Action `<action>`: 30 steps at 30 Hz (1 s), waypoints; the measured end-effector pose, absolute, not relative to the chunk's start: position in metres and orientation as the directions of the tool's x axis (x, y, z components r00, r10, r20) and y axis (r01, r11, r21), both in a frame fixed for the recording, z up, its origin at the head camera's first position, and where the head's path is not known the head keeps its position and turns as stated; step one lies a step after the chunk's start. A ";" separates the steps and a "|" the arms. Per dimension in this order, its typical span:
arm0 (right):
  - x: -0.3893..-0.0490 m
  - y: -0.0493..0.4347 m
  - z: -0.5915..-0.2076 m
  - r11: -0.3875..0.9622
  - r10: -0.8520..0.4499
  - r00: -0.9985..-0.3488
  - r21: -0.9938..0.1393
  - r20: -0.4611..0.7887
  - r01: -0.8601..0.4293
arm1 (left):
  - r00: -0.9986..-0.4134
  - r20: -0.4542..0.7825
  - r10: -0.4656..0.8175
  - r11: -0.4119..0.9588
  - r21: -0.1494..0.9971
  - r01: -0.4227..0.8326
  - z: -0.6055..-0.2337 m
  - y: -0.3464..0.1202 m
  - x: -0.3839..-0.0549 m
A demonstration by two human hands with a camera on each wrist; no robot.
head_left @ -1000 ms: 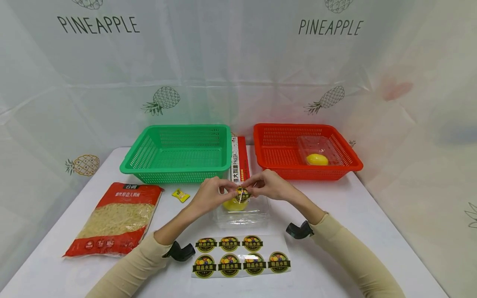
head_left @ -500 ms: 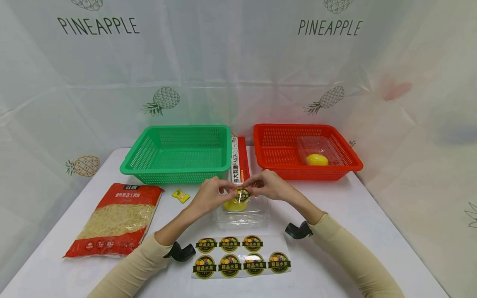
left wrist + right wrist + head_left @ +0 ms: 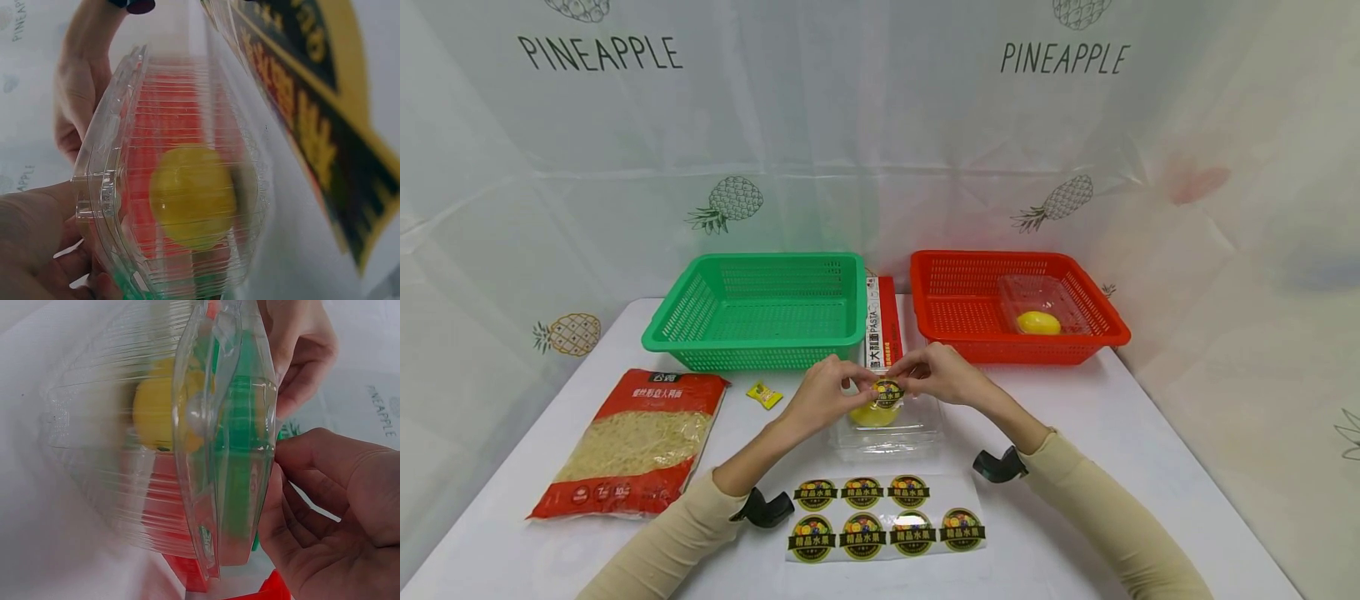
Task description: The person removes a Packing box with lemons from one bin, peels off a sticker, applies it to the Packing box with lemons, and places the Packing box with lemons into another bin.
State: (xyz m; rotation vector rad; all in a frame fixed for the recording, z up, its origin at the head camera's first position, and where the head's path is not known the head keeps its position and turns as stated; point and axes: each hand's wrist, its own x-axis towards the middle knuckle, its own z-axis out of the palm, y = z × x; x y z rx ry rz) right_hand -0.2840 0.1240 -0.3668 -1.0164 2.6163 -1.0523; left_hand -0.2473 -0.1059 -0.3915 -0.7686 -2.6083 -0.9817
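Note:
A clear plastic clamshell box (image 3: 887,439) stands lid down-closed on the table, a yellow lemon (image 3: 868,416) inside it. On top of the lid, a round black-and-gold fruit sticker (image 3: 890,393) lies between both hands. My left hand (image 3: 822,397) pinches its left edge with thumb and forefinger. From the other side my right hand (image 3: 946,375) pinches the right edge. In the left wrist view the lemon (image 3: 192,197) shows through the ribbed wall. The right wrist view has the right fingertips (image 3: 289,453) right at the lid's surface.
A sheet of several matching stickers (image 3: 886,518) lies in front. Behind are a green basket (image 3: 752,354), a pasta box (image 3: 891,325), and a red basket (image 3: 1000,350) holding another clear box with a lemon (image 3: 1038,322). Left lie a pasta bag (image 3: 632,442) and a yellow wrapped candy (image 3: 764,394).

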 end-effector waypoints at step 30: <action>-0.288 0.123 -0.368 0.499 -0.657 -0.741 -0.655 0.142 -0.568 | -0.842 0.392 0.372 0.633 0.557 0.539 -0.391 -0.109 -0.251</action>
